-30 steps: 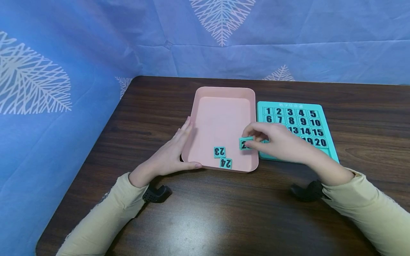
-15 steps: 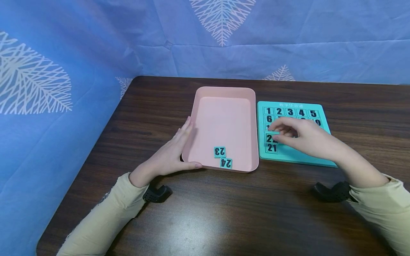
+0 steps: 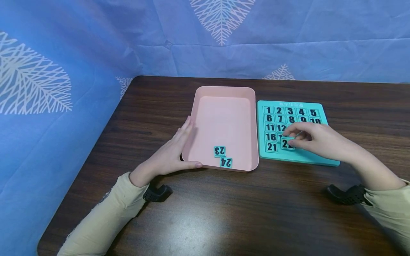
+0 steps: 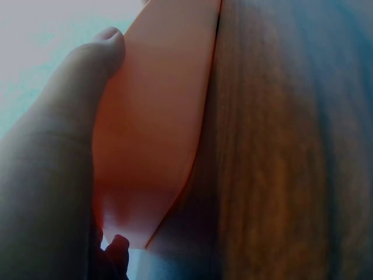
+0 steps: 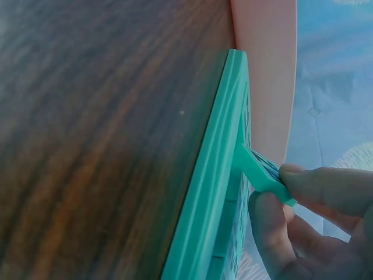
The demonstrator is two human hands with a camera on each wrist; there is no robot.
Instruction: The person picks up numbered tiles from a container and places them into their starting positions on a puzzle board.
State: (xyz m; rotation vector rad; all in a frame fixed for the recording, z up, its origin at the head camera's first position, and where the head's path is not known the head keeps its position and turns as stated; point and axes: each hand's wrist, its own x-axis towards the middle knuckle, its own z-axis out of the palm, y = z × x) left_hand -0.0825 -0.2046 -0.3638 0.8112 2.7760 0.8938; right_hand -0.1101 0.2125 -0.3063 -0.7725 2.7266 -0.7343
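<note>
- My right hand point(image 3: 315, 140) pinches square teal "22" tile point(image 3: 287, 144), tilted, one edge down on teal number board point(image 3: 320, 158) beside 21.
- My left hand point(image 3: 173, 156), fingers straight, rests against pink plastic tray point(image 3: 224, 90) holding tiles 23 point(image 3: 219, 151), 24 point(image 3: 226, 163).

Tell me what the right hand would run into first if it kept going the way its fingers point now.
The right hand points left across the teal number board, pinching tile 22. Going straight on, it would probably meet tile 21 first, then the pink tray wall; height above the board is unclear.
</note>
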